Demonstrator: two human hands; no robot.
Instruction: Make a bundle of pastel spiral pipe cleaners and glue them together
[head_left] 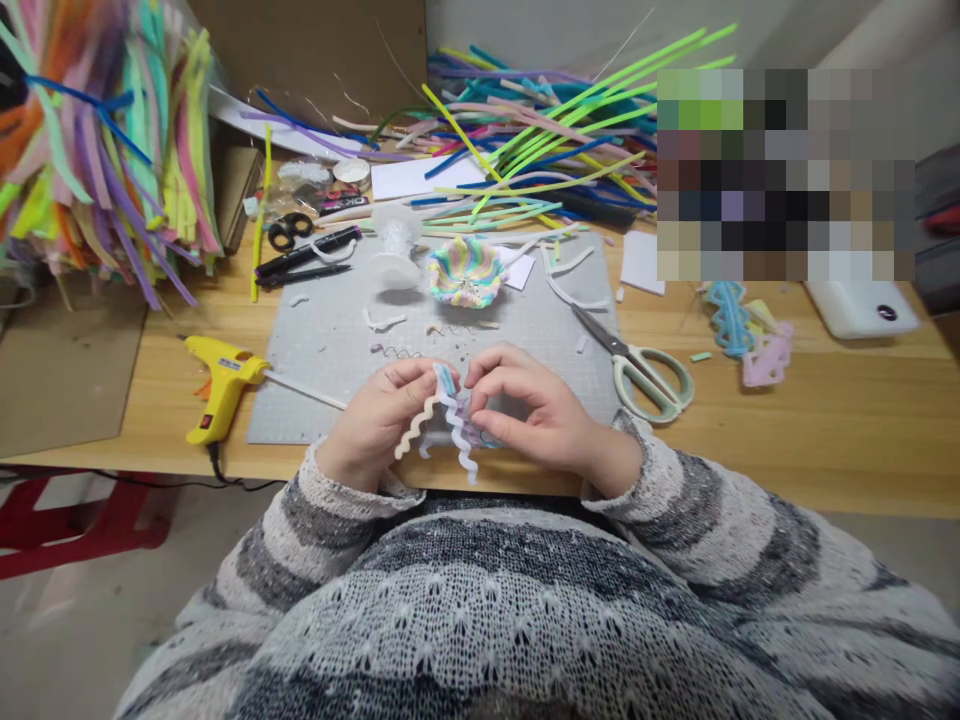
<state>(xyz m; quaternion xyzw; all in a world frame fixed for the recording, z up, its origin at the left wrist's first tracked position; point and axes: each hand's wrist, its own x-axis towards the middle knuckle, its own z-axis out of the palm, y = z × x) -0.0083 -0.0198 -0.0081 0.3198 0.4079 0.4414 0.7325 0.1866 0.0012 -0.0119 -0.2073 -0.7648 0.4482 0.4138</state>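
My left hand [382, 405] pinches the gathered top of a bunch of wavy pipe cleaners [459, 440] above the near edge of the cutting mat [300, 350]. A cream strand, a lilac strand and some partly hidden ones hang from a blue top piece. Close on the right is my right hand [536, 410], its fingers curled and the thumb near the index finger beside the strands. Whatever lies at those fingertips is too small to make out. Just beyond the hands are thin coiled wires [397, 352] and a ruffled pastel flower piece [466, 275].
Scissors [652, 375] lie to the right, a yellow glue gun [221, 385] to the left. A wire spool [395, 245], pens [307, 255] and small black scissors [290, 232] sit farther back. Loose pipe cleaners [540, 150] are heaped behind. A white phone-like object [862, 305] is at right.
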